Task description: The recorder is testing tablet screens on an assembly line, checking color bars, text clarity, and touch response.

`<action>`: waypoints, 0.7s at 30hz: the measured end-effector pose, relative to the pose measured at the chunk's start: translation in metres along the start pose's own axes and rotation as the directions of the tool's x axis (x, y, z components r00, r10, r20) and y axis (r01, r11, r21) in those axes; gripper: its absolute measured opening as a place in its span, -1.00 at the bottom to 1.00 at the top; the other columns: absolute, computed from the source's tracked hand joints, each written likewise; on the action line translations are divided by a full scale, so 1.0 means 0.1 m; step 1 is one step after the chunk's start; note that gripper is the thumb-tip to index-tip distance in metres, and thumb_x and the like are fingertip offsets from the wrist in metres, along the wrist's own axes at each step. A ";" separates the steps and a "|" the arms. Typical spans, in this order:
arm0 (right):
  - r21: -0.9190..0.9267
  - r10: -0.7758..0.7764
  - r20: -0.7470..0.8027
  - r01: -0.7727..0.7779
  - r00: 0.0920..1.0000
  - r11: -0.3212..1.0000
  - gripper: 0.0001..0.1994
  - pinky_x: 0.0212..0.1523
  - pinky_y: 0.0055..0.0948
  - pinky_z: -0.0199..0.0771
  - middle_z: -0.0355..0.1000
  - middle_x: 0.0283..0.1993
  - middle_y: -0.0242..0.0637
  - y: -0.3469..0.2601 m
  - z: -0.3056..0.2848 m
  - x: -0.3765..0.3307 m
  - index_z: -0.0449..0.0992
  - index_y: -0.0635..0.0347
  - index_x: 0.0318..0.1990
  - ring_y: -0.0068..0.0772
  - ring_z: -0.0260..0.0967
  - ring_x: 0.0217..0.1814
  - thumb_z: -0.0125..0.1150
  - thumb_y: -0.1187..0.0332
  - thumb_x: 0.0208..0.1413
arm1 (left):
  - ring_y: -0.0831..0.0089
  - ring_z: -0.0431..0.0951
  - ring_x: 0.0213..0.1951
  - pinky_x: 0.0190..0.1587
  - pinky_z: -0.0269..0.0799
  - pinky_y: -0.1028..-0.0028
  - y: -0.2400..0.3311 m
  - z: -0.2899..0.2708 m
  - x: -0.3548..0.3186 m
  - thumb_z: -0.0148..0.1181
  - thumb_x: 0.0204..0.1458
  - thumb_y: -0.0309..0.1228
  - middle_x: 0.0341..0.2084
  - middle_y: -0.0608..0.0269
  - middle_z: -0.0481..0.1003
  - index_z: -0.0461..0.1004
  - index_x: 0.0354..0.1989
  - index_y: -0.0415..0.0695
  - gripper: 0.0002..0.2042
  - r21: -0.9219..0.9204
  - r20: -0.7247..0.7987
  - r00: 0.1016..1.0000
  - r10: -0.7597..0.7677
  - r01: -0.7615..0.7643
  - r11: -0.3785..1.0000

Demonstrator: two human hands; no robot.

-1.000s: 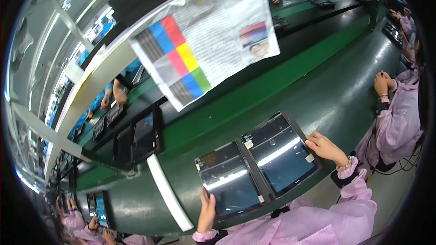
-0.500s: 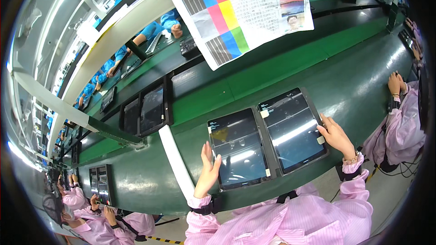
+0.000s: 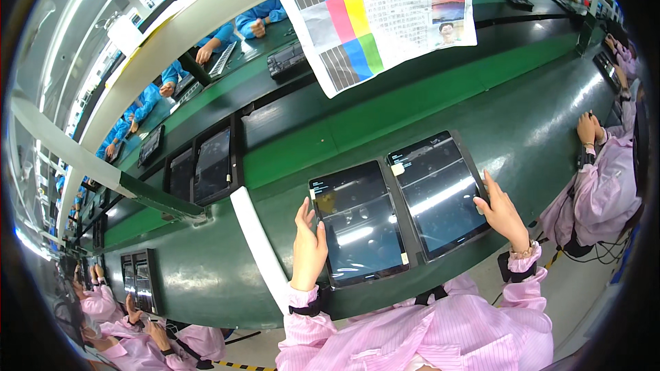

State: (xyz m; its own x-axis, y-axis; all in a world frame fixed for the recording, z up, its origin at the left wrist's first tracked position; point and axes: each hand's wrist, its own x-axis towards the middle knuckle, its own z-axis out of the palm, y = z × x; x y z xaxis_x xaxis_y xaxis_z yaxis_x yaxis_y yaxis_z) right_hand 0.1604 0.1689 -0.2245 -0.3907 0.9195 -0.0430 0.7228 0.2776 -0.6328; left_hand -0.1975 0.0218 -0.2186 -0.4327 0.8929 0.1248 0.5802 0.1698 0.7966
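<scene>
Two dark-screened tablets, a left one (image 3: 361, 223) and a right one (image 3: 438, 192), lie side by side in a black tray (image 3: 405, 223) on the green bench. Both screens are lit faintly, with small light text in an upper corner and pale stickers by the edges. My left hand (image 3: 309, 253) is at the left tablet's outer side, fingers stretched out and thumb apart. Beside the right tablet's outer edge is my right hand (image 3: 505, 215), its fingers extended and its thumb over the edge. Neither hand visibly grips anything; whether they touch the tray is unclear.
Left of my left hand lies a long white strip (image 3: 260, 244). A colour-patterned printed sheet (image 3: 385, 20) hangs ahead. Beyond the bench, another tray (image 3: 236, 158) holds tablets. A metal frame post (image 3: 161, 199) stands at left. Co-workers in pink (image 3: 597, 192) sit on both sides.
My left hand has moved slightly up along the left tablet's side, and my right hand has shifted slightly. The whole view has turned a little. The two tablets stay side by side.
</scene>
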 end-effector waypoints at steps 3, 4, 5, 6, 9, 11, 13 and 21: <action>0.009 0.016 0.007 -0.016 1.000 1.000 -0.37 0.02 -0.23 0.19 0.28 -0.01 0.08 -0.01 0.01 0.01 -0.04 0.37 0.25 0.02 0.27 -0.02 0.00 0.19 0.14 | 0.10 0.24 0.16 0.14 0.22 0.25 -0.01 0.00 0.01 -0.14 0.12 -0.55 0.24 0.01 0.03 -0.13 0.21 -0.26 -0.51 -0.006 -0.001 1.000 -0.006 0.006 1.000; -0.005 0.019 0.013 -0.019 1.000 1.000 -0.36 0.02 -0.23 0.19 0.28 -0.01 0.08 -0.02 0.00 0.01 -0.04 0.38 0.25 0.03 0.27 -0.02 0.00 0.19 0.14 | 0.10 0.24 0.16 0.13 0.24 0.26 -0.02 0.00 0.01 -0.15 0.12 -0.56 0.23 0.01 0.04 -0.13 0.21 -0.25 -0.51 -0.015 -0.002 1.000 -0.009 0.009 1.000; -0.019 0.022 0.018 -0.022 1.000 1.000 -0.36 0.02 -0.23 0.19 0.28 -0.01 0.09 -0.03 0.00 0.01 -0.04 0.38 0.25 0.03 0.26 -0.01 0.00 0.19 0.14 | 0.10 0.24 0.16 0.13 0.24 0.26 -0.03 0.00 0.00 -0.15 0.12 -0.56 0.23 0.01 0.04 -0.13 0.21 -0.25 -0.51 -0.015 -0.002 1.000 -0.010 0.010 1.000; -0.019 0.023 0.018 -0.022 1.000 1.000 -0.36 0.02 -0.23 0.19 0.28 -0.01 0.09 -0.04 0.01 0.01 -0.04 0.38 0.25 0.03 0.26 -0.01 0.00 0.19 0.14 | 0.10 0.24 0.16 0.13 0.24 0.27 -0.05 0.00 0.00 -0.16 0.12 -0.57 0.23 0.01 0.05 -0.12 0.20 -0.26 -0.52 -0.014 -0.007 1.000 -0.006 0.006 1.000; -0.042 0.033 0.017 -0.032 0.999 0.999 -0.36 0.03 -0.23 0.19 0.27 0.03 0.10 -0.04 0.00 0.00 -0.04 0.39 0.25 0.05 0.25 0.04 0.00 0.18 0.14 | 0.11 0.23 0.17 0.13 0.24 0.29 -0.08 0.03 -0.02 -0.17 0.11 -0.59 0.22 0.01 0.07 -0.11 0.20 -0.26 -0.53 -0.018 -0.014 1.000 -0.003 0.002 1.000; -0.055 -0.004 -0.007 0.003 1.000 0.998 -0.36 0.04 -0.21 0.18 0.25 0.06 0.10 -0.03 0.02 -0.01 -0.04 0.38 0.26 0.05 0.23 0.07 0.00 0.18 0.14 | 0.12 0.23 0.17 0.14 0.23 0.30 -0.08 0.03 -0.03 -0.17 0.11 -0.60 0.22 0.01 0.07 -0.10 0.19 -0.26 -0.53 -0.021 -0.020 1.000 -0.005 0.005 1.000; -0.064 0.003 -0.002 -0.003 1.000 0.998 -0.36 0.04 -0.20 0.18 0.25 0.07 0.10 -0.04 0.02 0.00 -0.05 0.37 0.26 0.04 0.22 0.08 0.00 0.18 0.14 | 0.12 0.24 0.17 0.15 0.22 0.31 -0.08 0.04 -0.03 -0.16 0.09 -0.62 0.16 -0.11 0.13 -0.07 0.20 -0.24 -0.52 -0.023 -0.037 0.999 -0.010 0.009 1.000; -0.130 0.009 0.007 -0.008 1.000 0.991 -0.34 0.08 -0.13 0.15 0.22 0.11 0.08 -0.03 0.01 0.00 -0.07 0.33 0.27 0.05 0.21 0.10 0.00 0.16 0.14 | 0.14 0.16 0.22 0.20 0.13 0.30 -0.10 0.07 -0.05 -0.19 0.09 -0.65 0.20 -0.03 0.10 -0.08 0.19 -0.25 -0.53 -0.048 -0.022 1.000 -0.006 0.005 0.999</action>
State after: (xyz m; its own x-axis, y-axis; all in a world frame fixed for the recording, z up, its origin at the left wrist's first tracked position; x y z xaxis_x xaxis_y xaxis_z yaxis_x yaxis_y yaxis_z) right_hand 0.1574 0.1678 -0.2229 -0.3882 0.9200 -0.0543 0.7940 0.3040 -0.5264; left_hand -0.1962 0.0182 -0.2320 -0.4510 0.8825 0.1333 0.5443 0.1536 0.8247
